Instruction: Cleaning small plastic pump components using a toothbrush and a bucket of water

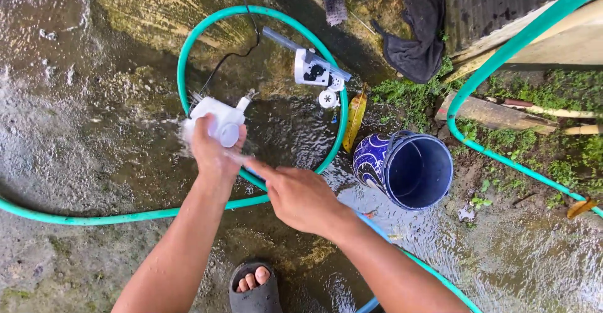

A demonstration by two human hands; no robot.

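Head view: wet white plastic part (221, 122)

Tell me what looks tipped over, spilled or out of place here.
The blue bucket lies on its side, empty, on the wet ground. A white plastic part lies loose inside the green hose loop, in the water. The left hand holds another white part.

Wet plastic on rough concrete

The white housing (220, 121) looks like smooth, glossy plastic; the green hose (188, 55) rubbery and slick; the blue bucket (405, 168) glazed-looking; the floor (63, 99) coarse, wet concrete; the dark cloth (418, 30) matt.
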